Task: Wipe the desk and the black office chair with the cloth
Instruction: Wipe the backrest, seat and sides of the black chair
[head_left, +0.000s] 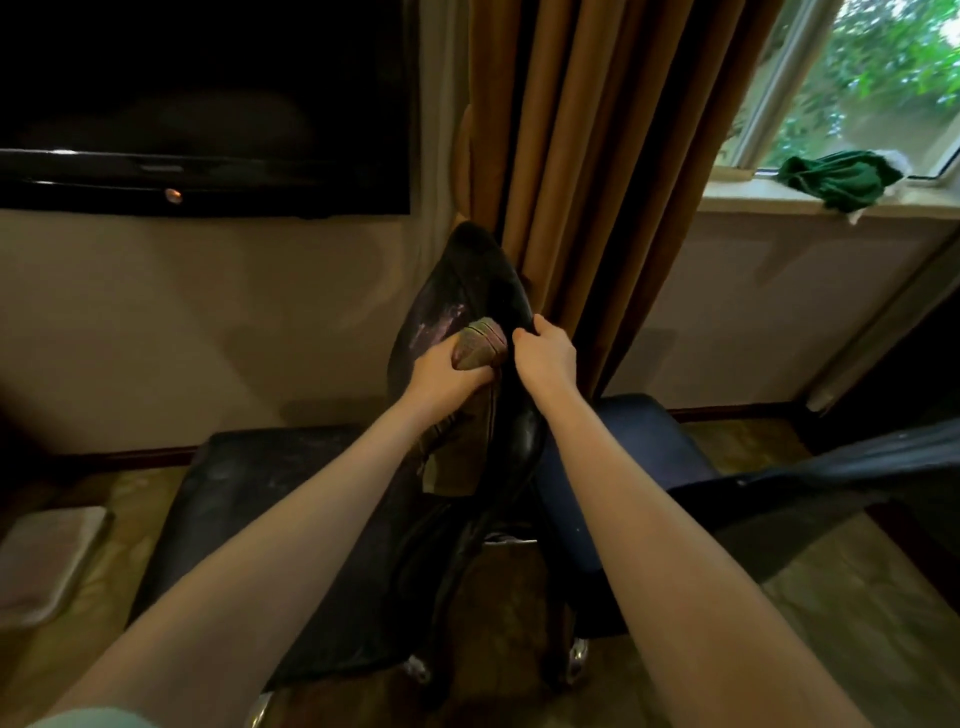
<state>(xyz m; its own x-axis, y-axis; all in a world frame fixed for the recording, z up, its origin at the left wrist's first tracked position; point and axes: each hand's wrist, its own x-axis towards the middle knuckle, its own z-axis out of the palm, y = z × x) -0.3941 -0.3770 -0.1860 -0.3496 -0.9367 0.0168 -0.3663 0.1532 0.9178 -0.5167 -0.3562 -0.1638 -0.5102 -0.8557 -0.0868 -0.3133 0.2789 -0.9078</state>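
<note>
By the curtain (597, 156), centre frame, the chair (467, 270) is being gripped by the right hand (545, 358), the cloth (480, 343) being clutched in the left hand (441, 371); hard rubbing could roll it.

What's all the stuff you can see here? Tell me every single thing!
black office chair: one, black with worn pale patches, middle
cloth: one, greyish and striped, bunched against the chair's backrest
television: one, black, on the wall at upper left
curtain: one, brown, hanging behind the chair
window: one, pale frame, upper right
green rag: one, green, on the windowsill
blue seat: one, blue, just right of the chair
grey pad: one, grey, low at the left edge
left hand: one, grips the cloth
right hand: one, fingers curled on the backrest's edge
</note>
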